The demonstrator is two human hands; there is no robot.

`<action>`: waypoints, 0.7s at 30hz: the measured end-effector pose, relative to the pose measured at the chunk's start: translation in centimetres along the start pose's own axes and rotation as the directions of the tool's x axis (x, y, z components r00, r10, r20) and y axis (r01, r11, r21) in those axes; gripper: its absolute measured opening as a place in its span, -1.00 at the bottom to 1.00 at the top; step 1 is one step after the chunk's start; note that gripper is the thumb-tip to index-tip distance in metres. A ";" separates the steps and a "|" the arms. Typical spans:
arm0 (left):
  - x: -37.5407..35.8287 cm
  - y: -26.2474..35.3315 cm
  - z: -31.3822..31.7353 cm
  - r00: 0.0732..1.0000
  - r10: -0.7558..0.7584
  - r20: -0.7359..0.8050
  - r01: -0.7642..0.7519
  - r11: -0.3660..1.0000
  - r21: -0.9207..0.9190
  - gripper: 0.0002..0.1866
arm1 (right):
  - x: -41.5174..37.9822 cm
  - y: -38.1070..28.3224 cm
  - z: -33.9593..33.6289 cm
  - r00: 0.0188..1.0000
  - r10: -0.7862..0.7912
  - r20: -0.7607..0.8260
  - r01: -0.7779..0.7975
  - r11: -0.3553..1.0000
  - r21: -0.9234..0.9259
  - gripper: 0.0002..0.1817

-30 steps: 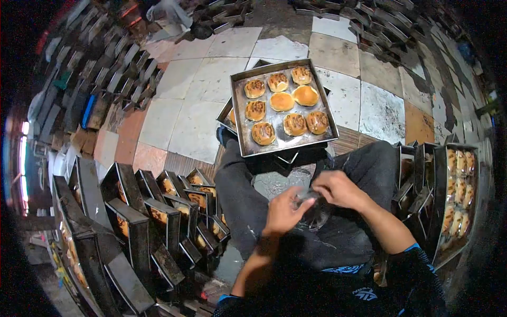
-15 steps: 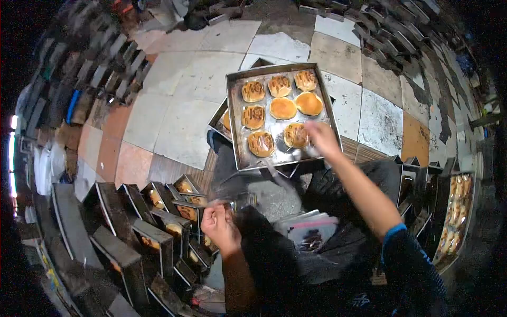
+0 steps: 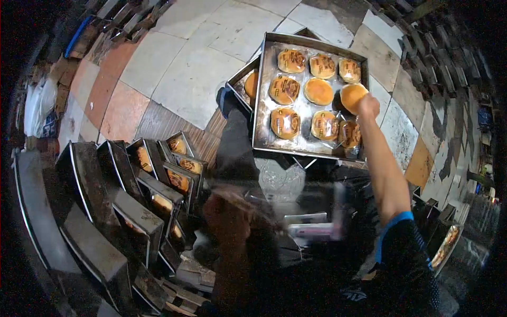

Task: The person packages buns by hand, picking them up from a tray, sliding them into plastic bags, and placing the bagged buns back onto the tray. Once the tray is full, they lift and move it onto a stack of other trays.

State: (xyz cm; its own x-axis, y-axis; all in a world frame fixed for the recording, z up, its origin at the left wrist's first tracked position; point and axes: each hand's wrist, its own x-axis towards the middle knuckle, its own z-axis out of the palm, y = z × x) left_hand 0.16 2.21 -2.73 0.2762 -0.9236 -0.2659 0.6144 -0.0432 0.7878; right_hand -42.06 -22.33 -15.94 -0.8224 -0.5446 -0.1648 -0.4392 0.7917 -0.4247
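A metal tray (image 3: 258,124) holds several round buns, most in printed clear wrappers. One unwrapped bun (image 3: 318,92) lies in its middle. At the tray's right side my right hand (image 3: 369,107) grips another unwrapped bun (image 3: 353,98) by its edge. A wrapped bun (image 3: 349,134) sits in the near right corner. My left hand (image 3: 227,211) is low over my lap, dark and smeared by motion, beside a blurred clear plastic bag (image 3: 269,208). Whether its fingers hold the bag cannot be made out.
Under the tray lies a second tray (image 3: 236,80), turned at an angle. Upright metal trays (image 3: 100,245) with buns stand at the lower left. More trays (image 3: 430,58) line the upper right. A tray of wrapped buns (image 3: 446,246) is at the far right. White plastic bags (image 3: 39,108) hang at the left.
My right hand has moved from the near wrapped bun to the unwrapped bun at the right and taken hold of it. Another wrapped bun now lies in the near right corner. The view has shifted.
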 end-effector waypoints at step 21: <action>-12.2 9.6 13.9 0.942 0.145 0.302 -0.037 0.941 -0.337 -0.26 | -40.9 4.5 -31.1 -0.028 -0.986 -0.162 0.872 -0.104 0.478 -0.37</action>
State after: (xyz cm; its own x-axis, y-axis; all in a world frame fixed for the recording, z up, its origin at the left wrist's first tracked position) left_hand -7.61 7.73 15.79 0.1264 -0.9915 0.0313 0.8170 0.1220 0.5636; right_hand -21.68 12.12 16.51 0.3980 -0.7205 0.5678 -0.4986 -0.6894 -0.5254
